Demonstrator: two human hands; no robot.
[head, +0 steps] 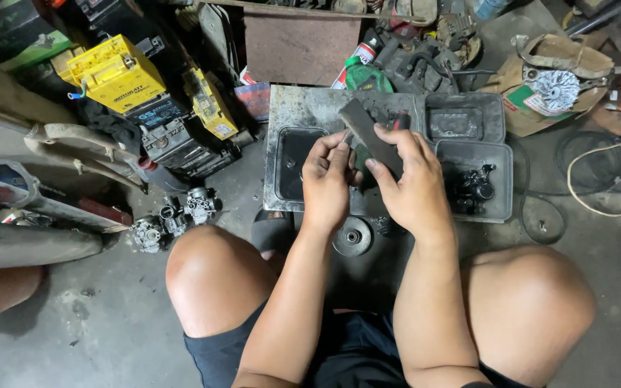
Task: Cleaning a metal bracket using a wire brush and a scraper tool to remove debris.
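My right hand (412, 183) grips a flat dark strip (365, 128), like a worn piece of abrasive sheet, held slanted above the trays. My left hand (327, 181) pinches a small part against that strip; the part is mostly hidden by my fingers. Both hands hover over a grimy metal tray (303, 108) on the concrete floor. I am squatting, with my knees at either side. A round pulley-like metal part (352, 236) lies on the floor just under my wrists.
Grey plastic trays (501, 208) to the right hold black oily engine parts (473, 188). Carburetors (174, 215) lie on the floor at left, beside yellow and black batteries (118, 74). A spray can (357, 59), a paper bag with a metal fan part (555, 88) and a cable (598, 187) are around.
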